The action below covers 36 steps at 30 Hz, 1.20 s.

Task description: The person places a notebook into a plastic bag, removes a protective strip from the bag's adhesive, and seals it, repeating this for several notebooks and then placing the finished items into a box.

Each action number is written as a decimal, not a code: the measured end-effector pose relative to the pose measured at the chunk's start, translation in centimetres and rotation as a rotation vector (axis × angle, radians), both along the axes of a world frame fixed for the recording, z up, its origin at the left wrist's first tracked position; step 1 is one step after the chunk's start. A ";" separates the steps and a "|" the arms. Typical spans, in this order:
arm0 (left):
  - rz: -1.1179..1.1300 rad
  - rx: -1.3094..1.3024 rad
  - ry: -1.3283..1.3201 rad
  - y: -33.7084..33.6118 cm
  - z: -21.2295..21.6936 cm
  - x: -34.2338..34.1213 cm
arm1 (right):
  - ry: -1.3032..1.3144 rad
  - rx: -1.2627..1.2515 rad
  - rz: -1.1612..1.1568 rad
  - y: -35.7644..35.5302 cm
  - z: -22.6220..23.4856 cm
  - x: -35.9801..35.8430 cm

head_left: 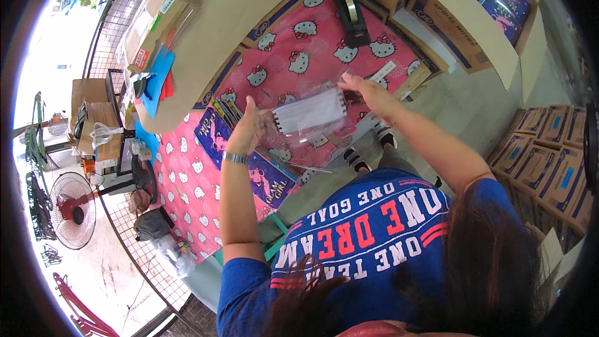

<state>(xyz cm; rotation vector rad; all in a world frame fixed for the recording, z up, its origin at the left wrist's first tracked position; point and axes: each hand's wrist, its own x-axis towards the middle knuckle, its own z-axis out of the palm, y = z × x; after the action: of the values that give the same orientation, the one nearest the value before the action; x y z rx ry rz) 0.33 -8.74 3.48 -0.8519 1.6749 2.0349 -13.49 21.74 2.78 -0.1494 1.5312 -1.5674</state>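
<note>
A clear plastic bag with a white spiral notebook partly inside it is held up in front of me over the table. My left hand grips the bag's left edge, thumb up, a watch on the wrist. My right hand pinches the notebook's right end at the bag's mouth. Below lies a pink cartoon-cat tablecloth with a dark blue notebook lying on it.
A black tape dispenser stands at the table's far side. Brown cardboard boxes surround it, more stacked at right. Blue and red paper sheets lie left. A floor fan and wire grid fence are lower left.
</note>
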 end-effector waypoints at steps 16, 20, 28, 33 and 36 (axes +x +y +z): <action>0.109 0.525 0.383 5.3 -6.5 1.7 | 0.188 -0.274 0.651 -0.5 -2.7 -7.3; 0.098 0.271 0.228 5.6 -6.1 0.5 | 0.246 -0.136 0.738 -2.5 -3.0 -6.4; -0.193 -1.288 0.513 9.6 -0.3 -2.1 | 1.062 -0.114 0.467 -4.7 -3.3 -4.9; -0.237 -1.008 0.631 10.1 0.9 0.8 | 0.886 -0.160 0.771 -2.1 1.5 -4.9; -0.290 -1.156 0.727 11.2 1.6 1.3 | 1.058 -0.280 0.770 -0.5 1.8 -4.8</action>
<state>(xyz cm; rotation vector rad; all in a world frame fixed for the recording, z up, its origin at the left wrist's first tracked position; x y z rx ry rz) 1.61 2.51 5.09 -0.0307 3.2124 1.0685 -18.33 21.20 4.56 -1.7226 1.6319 -1.0423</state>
